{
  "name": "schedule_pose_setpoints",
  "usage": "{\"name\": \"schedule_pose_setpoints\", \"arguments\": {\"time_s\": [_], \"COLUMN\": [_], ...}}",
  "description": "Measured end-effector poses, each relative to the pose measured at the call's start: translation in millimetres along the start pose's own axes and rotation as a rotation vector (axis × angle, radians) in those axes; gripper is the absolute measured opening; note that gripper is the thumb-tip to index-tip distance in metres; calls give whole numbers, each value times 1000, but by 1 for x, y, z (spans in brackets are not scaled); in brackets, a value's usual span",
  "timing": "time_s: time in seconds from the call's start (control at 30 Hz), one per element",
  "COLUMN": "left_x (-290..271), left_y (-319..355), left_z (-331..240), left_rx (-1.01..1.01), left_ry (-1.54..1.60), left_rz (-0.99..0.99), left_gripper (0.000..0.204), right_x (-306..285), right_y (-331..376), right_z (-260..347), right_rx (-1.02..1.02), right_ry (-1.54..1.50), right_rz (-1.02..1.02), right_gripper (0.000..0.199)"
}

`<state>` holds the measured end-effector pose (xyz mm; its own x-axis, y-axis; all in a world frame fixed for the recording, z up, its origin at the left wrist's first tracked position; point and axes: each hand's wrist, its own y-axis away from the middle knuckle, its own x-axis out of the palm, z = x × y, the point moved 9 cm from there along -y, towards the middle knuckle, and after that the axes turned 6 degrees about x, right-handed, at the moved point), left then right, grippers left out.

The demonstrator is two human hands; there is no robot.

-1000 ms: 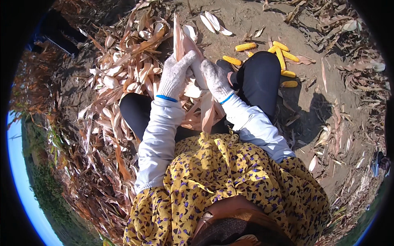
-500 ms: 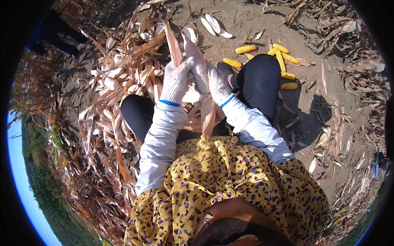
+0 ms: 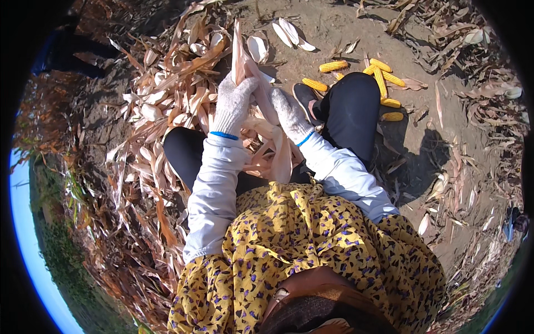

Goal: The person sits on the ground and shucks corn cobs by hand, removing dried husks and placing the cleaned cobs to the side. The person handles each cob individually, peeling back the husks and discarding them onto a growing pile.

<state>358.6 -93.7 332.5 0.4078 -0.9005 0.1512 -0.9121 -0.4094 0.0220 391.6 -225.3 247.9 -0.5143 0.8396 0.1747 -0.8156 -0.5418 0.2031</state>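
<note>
A dry, pale husked ear of corn (image 3: 262, 96) slants between my hands, its long leaf tips pointing away from me. My left hand (image 3: 232, 106), in a white knit glove with a blue cuff, is closed around the husk leaves (image 3: 238, 61) on its left side. Against the ear's lower right side is my right hand (image 3: 290, 114), in a matching glove, its fingers curled at the ear. Any kernels inside are hidden by the husk. Loose husk leaves (image 3: 282, 158) lie below my hands, between my legs.
Dry husks form a heap (image 3: 178, 94) ahead and to the left. Several bare yellow corn cobs (image 3: 380, 82) lie on the soil beyond my right knee (image 3: 353, 106). Another person's dark-clothed leg (image 3: 72, 53) shows at far left. Dry stalks (image 3: 489, 111) line the right.
My left hand and the ear have shifted slightly left, with the husk tips now closer together. My right hand has tilted a little. The person's leg at far left has moved.
</note>
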Motion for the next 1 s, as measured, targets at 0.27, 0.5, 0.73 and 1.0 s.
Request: {"name": "schedule_pose_setpoints", "arguments": {"time_s": [0.27, 0.5, 0.73, 1.0], "left_x": [16, 26, 9, 4], "left_y": [0, 4, 6, 8], "left_z": [-19, -28, -5, -2], "left_rx": [161, 108, -9, 35], "left_ry": [-470, -481, -92, 121], "left_rz": [10, 17, 65, -69], "left_gripper": [26, 23, 20, 22], "right_x": [9, -1, 1, 4], "right_y": [22, 9, 3, 0], "right_z": [47, 25, 14, 6], "right_rx": [-78, -62, -81, -13], "right_ry": [362, 222, 2, 39], "right_rz": [-23, -83, -34, 17], "right_gripper": [76, 57, 42, 40]}}
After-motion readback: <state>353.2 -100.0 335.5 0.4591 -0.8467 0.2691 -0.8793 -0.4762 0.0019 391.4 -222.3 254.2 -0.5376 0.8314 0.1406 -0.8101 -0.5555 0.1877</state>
